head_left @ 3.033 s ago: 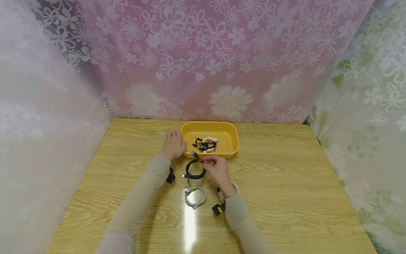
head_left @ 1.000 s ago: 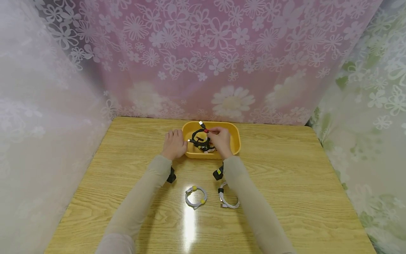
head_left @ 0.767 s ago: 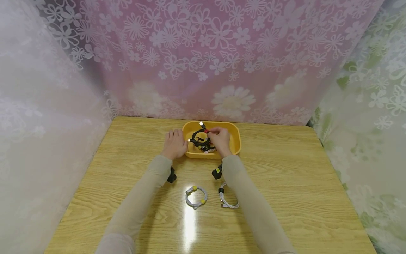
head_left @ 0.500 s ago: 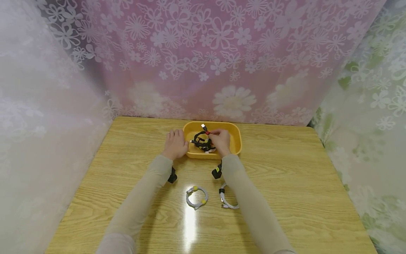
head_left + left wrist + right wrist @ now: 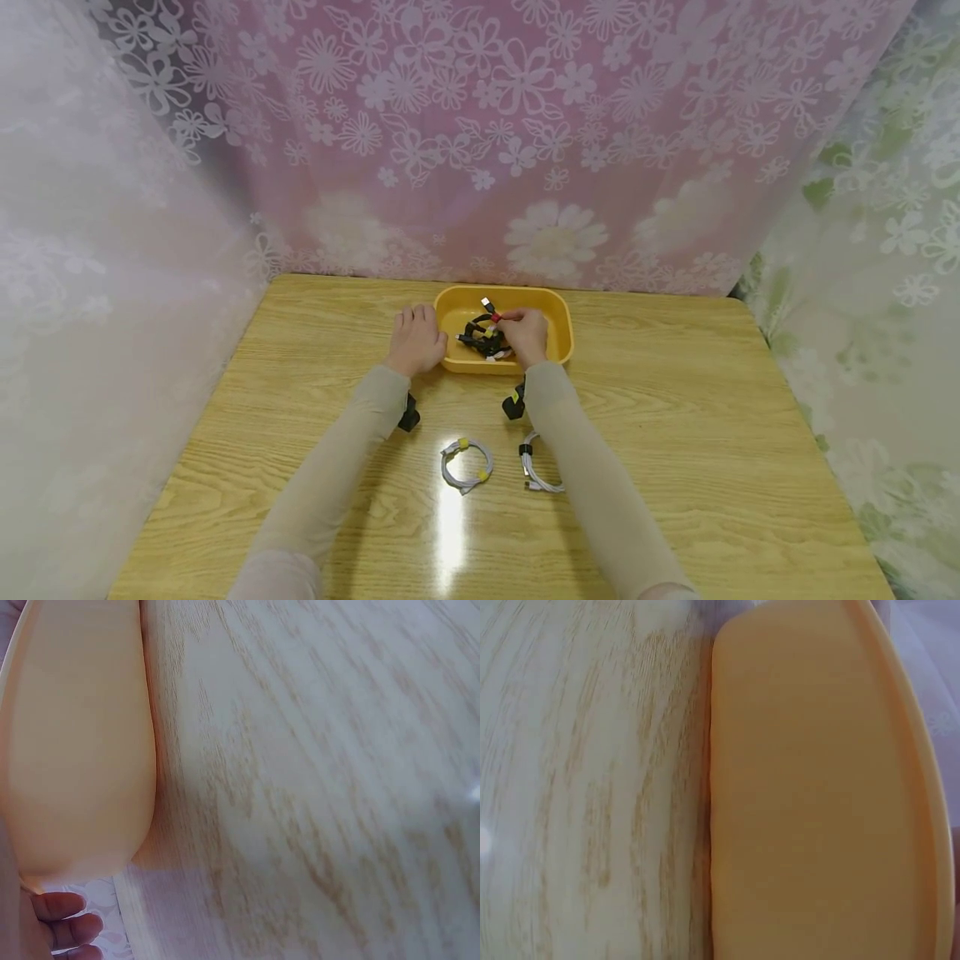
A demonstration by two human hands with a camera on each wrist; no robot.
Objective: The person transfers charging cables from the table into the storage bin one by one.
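Note:
In the head view my right hand [image 5: 528,335] reaches over the near rim of a yellow plastic bin [image 5: 556,321]. Its thumb and fingertips pinch a coiled black USB cable [image 5: 472,323] by its red tie. The cable's silver plug sticks up towards the back, and its loop overlaps a small pile of black and white cables [image 5: 492,350] inside. My left hand [image 5: 417,340] holds the bin's left end, thumb at the rim. In the left wrist view its fingers [image 5: 73,928] hang down outside the bin wall [image 5: 82,750]. The held cable is hidden from both wrist views.
On the wooden table [image 5: 675,433], nearer me, lie a grey coiled cable [image 5: 467,467] with yellow ties and a white coiled cable [image 5: 536,471] with a black tie, partly under the right forearm. A pink flowered curtain [image 5: 465,150] hangs behind the bin.
My right hand has carried the black cable from over the table in front of the bin into it, then lowered it onto the pile. The left hand stays at the bin's left end.

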